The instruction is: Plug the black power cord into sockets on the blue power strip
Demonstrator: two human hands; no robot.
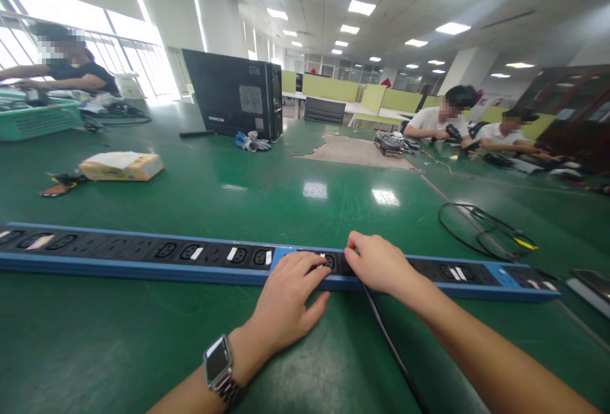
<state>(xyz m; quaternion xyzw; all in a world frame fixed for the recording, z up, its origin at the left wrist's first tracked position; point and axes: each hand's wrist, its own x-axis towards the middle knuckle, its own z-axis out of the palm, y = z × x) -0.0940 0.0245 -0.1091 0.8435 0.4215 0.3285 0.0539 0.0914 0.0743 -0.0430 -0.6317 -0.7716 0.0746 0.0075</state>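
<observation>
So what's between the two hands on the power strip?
In the head view, one socket of the power strip shows between the left hand and right hand.

Power strip (143,255): long, blue-edged, black sockets with white labels, lying flat across the green counter.
Black cable (391,350): runs from the strip's front edge toward the viewer.

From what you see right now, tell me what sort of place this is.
Probably an electronics workshop in an open office: a long power strip under both hands, a computer tower on the green table, and other people working with cables.
</observation>
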